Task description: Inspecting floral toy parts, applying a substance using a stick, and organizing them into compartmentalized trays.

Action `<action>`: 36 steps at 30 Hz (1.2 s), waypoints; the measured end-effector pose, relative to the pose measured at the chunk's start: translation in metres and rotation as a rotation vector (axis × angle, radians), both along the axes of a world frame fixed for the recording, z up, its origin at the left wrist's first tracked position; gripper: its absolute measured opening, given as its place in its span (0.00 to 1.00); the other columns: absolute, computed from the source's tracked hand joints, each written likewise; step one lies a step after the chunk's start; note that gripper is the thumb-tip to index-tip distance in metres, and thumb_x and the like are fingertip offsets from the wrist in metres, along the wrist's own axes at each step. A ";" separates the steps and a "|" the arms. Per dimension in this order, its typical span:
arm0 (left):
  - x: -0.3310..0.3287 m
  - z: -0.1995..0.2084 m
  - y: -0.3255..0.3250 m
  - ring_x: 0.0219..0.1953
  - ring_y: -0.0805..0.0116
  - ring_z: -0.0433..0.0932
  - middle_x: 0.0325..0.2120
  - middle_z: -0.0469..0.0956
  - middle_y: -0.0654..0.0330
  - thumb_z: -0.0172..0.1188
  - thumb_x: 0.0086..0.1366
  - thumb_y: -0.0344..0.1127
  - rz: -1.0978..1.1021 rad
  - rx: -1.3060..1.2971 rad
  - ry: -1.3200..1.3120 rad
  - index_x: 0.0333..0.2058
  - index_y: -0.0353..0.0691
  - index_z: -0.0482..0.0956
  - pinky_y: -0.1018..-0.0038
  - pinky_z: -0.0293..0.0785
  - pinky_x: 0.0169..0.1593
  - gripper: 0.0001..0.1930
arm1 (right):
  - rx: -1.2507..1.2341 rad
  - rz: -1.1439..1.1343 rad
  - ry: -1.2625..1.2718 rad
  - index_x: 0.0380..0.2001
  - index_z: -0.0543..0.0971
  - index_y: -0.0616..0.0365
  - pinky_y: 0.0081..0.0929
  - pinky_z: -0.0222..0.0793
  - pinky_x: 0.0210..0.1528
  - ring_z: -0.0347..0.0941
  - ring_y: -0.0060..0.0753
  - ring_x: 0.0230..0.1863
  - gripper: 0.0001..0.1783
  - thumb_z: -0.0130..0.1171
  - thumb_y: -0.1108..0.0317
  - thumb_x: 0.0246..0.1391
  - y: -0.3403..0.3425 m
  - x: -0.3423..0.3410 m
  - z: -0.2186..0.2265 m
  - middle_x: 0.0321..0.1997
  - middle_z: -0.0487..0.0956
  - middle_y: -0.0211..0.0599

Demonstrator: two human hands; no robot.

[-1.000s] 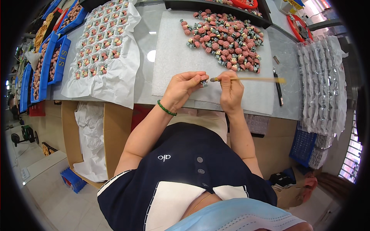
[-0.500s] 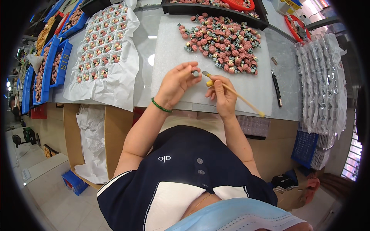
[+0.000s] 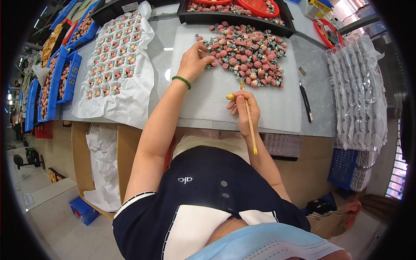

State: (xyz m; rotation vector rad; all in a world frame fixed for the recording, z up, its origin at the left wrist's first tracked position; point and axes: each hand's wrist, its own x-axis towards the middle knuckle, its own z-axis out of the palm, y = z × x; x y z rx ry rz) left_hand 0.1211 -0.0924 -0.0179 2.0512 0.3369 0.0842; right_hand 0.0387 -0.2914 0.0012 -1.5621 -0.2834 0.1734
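At the left edge of a heap of small pink-and-grey figurines [image 3: 253, 54], my left hand [image 3: 193, 63] reaches in, thumb and fingers apart around the outermost pieces. One pink figurine [image 3: 211, 65] lies against the thumb. Its fingertips are partly hidden, and a green bead bracelet [image 3: 182, 81] circles the wrist. My right hand [image 3: 248, 108] is closed on a thin wooden paintbrush [image 3: 250, 119], bristles pointing away toward the near edge of the heap. A yellow finger cot [image 3: 230, 96] covers one finger of that hand. Beneath everything lies a white foam sheet [image 3: 203, 106].
On the left, a white tray [image 3: 113, 56] holds figurines in rows of cells on thin paper. Blue bins [image 3: 69, 76] stand beyond it. A black tray [image 3: 234, 19] borders the far side. To the right are a black pen-like tool [image 3: 306, 102] and stacked clear plastic trays [image 3: 357, 91].
My left hand has moved away and left, from near the brush to the heap's edge. The right hand has dropped slightly nearer, and the brush has swung more upright.
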 end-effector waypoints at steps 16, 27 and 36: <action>-0.091 0.007 -0.015 0.25 0.81 0.65 0.24 0.69 0.68 0.55 0.58 0.35 -0.066 -1.172 0.293 0.36 0.35 0.73 0.84 0.62 0.30 0.10 | 0.057 -0.083 0.016 0.32 0.67 0.62 0.15 0.68 0.36 0.70 0.20 0.34 0.12 0.57 0.82 0.44 0.033 -0.003 -0.026 0.37 0.71 0.37; -0.097 -0.005 -0.008 0.37 0.77 0.70 0.39 0.73 0.59 0.53 0.56 0.24 -0.092 -1.308 0.084 0.38 0.34 0.71 0.83 0.65 0.41 0.10 | 0.059 -0.084 -0.161 0.33 0.66 0.62 0.19 0.66 0.43 0.70 0.24 0.40 0.13 0.53 0.85 0.45 0.039 -0.004 -0.035 0.40 0.70 0.41; -0.098 -0.005 -0.013 0.40 0.77 0.70 0.39 0.73 0.59 0.52 0.57 0.24 -0.057 -1.329 0.089 0.43 0.31 0.69 0.83 0.65 0.42 0.13 | 0.049 -0.101 -0.181 0.39 0.64 0.61 0.23 0.66 0.45 0.70 0.26 0.40 0.13 0.49 0.82 0.50 0.042 -0.004 -0.032 0.42 0.70 0.42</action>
